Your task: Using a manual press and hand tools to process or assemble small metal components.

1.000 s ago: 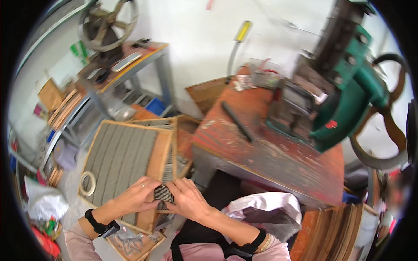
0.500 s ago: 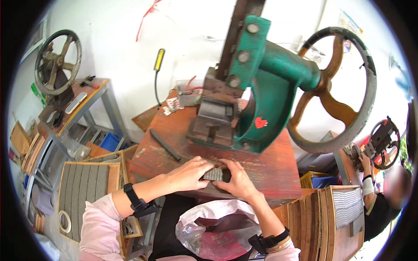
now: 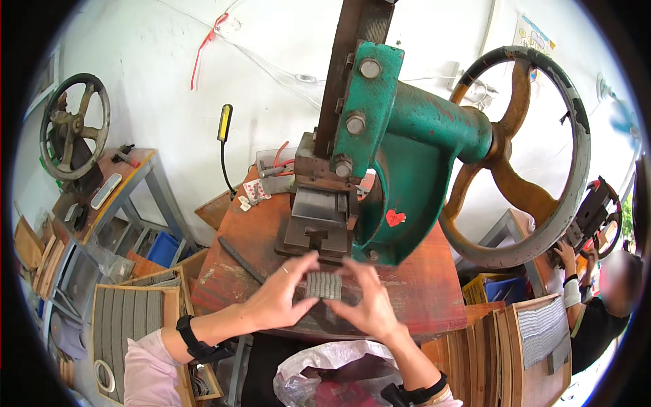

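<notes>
A small grey block of tightly packed ridged pieces point(image 3: 324, 285) lies on the worn reddish wooden tabletop point(image 3: 420, 292), just in front of the press. My left hand point(image 3: 279, 293) is at its left side, fingers and thumb spread apart. On the other side, my right hand point(image 3: 366, 298) is likewise open, its fingertips somewhat blurred. Both thumbs come near the block's front edge; whether they touch it I cannot tell. Beyond my hands stands the green hand press point(image 3: 420, 136) with its dark metal bed point(image 3: 315, 230) and large handwheel point(image 3: 522, 156).
A dark rod point(image 3: 241, 260) lies left of my hands. An open plastic-lined bag point(image 3: 298, 366) is at my lap. Trays of grey strips point(image 3: 129, 325) stand left, stacked wooden trays point(image 3: 475, 359) right. At far right, a co-worker point(image 3: 597, 319) handles another wheeled press.
Both hands have let go of the grey block and spread apart around it. It now sits on the tabletop, nearer the press. The whole view has also shifted slightly.
</notes>
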Motion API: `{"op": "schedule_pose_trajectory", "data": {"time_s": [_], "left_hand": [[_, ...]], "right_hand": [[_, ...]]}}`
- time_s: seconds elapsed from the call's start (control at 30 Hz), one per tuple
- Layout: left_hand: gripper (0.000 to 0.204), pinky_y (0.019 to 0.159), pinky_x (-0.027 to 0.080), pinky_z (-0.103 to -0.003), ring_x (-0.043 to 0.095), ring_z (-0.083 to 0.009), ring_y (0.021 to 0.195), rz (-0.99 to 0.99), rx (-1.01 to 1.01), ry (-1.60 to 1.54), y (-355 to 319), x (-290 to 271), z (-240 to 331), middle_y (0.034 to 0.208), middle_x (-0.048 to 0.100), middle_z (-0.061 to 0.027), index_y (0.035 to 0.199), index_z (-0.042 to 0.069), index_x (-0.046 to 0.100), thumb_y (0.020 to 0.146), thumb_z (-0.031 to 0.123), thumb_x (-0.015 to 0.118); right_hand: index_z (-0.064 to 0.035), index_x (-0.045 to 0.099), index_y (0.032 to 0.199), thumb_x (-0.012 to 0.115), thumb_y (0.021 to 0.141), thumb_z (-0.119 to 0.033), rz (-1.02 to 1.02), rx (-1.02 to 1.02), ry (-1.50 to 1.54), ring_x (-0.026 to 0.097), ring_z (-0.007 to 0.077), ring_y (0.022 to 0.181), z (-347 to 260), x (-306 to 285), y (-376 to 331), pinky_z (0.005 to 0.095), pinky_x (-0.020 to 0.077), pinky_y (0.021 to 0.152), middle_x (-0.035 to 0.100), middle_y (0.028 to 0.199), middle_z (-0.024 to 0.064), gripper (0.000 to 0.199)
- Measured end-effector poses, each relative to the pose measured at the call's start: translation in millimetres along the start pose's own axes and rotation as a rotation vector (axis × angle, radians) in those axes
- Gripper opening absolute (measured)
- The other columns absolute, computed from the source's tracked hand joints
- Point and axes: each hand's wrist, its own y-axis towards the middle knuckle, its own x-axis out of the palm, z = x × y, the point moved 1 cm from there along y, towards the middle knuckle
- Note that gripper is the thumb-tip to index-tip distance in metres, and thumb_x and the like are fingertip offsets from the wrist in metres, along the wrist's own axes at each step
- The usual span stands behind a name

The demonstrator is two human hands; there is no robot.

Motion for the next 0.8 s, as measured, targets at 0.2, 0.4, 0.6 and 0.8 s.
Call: {"op": "schedule_pose_trajectory", "data": {"time_s": [0.2,0.4,0.6,0.8], "left_hand": [[0.103,0.091,0.045,-0.038,0.055,-0.0273,0.104,0.382,0.017,-0.193,80,-33,-40,0.142,0.022,-0.0203,0.143,-0.001,-0.003,0.072,-0.003,0.072],[0.106,0.092,0.045,-0.044,0.053,-0.0372,0.113,0.321,-0.021,0.009,131,-50,-63,0.135,0.035,-0.0270,0.142,-0.002,-0.002,0.071,0.005,0.076],[0.066,0.088,0.046,-0.046,0.056,-0.0436,0.103,0.323,-0.016,0.483,101,-82,-79,0.116,0.055,-0.0289,0.127,-0.007,0.040,0.080,0.027,0.070],[0.041,0.110,0.020,-0.054,0.022,-0.0442,0.138,-0.376,-0.405,0.417,-9,-108,-104,0.136,0.046,-0.0227,0.123,0.015,0.060,0.092,0.040,0.053]], "right_hand": [[0.0073,0.012,0.143,0.078,0.072,-0.017,0.288,0.079,-0.018,0.055,0.0320,0.115,7,3,89,0.0372,0.0402,0.099,0.060,0.116,0.0209,0.100],[0.0096,0.022,0.138,0.077,0.071,-0.014,0.297,0.235,0.029,0.047,0.0384,0.121,30,5,139,0.0409,0.0376,0.101,0.053,0.123,0.0268,0.090],[0.0067,0.035,0.131,0.078,0.069,-0.012,0.289,0.329,0.001,0.045,0.0383,0.122,33,-1,144,0.0420,0.0363,0.102,0.049,0.127,0.0268,0.078],[0.0046,0.037,0.130,0.077,0.071,-0.011,0.370,0.129,0.044,0.045,0.0366,0.123,29,0,141,0.0417,0.0352,0.104,0.048,0.129,0.0250,0.072]]}}
